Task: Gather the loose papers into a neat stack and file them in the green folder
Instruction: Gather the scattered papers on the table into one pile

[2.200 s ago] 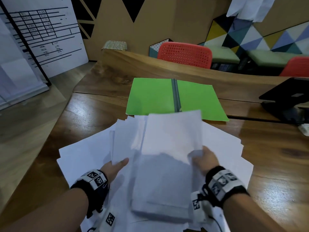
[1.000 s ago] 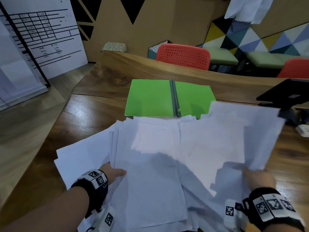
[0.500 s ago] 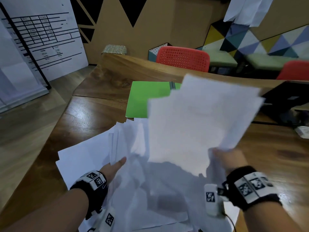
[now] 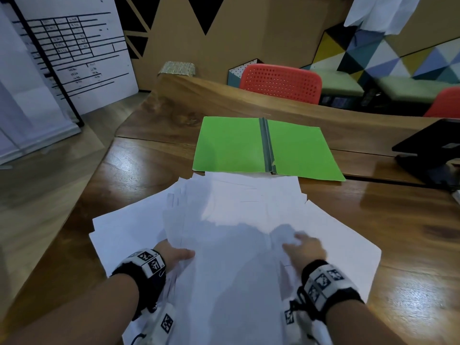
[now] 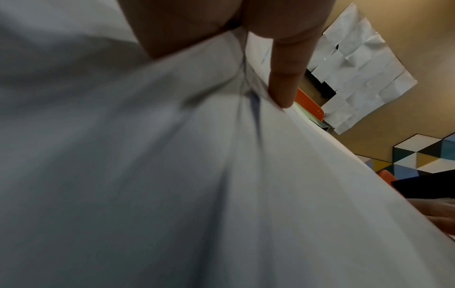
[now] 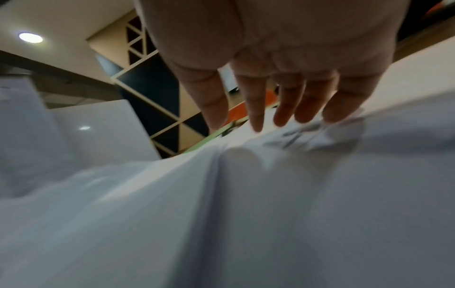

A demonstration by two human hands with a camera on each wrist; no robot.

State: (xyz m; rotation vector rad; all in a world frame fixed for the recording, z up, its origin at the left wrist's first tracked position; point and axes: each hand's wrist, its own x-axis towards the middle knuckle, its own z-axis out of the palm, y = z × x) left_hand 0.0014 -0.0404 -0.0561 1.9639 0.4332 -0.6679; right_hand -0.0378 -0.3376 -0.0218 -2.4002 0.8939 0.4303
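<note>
A loose pile of white papers (image 4: 236,215) fans out across the wooden table (image 4: 139,170) in front of me. Beyond it lies the green folder (image 4: 231,145), spread open and flat, with a grey spine down its middle. My left hand (image 4: 175,255) grips the pile's left edge, thumb on top (image 5: 283,78), the other fingers hidden under the sheets (image 5: 172,175). My right hand (image 4: 305,247) lies on the pile's right part with straight fingers (image 6: 256,109), their tips touching crumpled paper (image 6: 307,136).
A black device (image 4: 433,150) stands at the right on the table. Behind the folder rises a wooden ledge (image 4: 224,95), with red chairs (image 4: 281,83) past it. The table's left edge drops to the floor, where a printed board (image 4: 69,53) leans.
My right hand has brought down the sheets it held up and laid them on the middle of the pile. The folder is in full view again. My left hand has stayed in place.
</note>
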